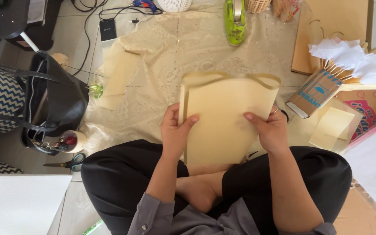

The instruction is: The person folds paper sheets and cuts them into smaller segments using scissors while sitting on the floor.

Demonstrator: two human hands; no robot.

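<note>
I sit cross-legged on the floor and hold a folded sheet of cream-coloured paper upright over my lap. My left hand grips its left edge, thumb on the front. My right hand grips the right edge, thumb pressed on the front too. The top of the sheet curls over in loose folds. Under it a cream lace cloth is spread over the floor.
A black handbag stands at left, with a tape roll and scissors beside it. A green tape dispenser lies ahead. Cardboard, white paper bits, a small box and cream sheets lie right.
</note>
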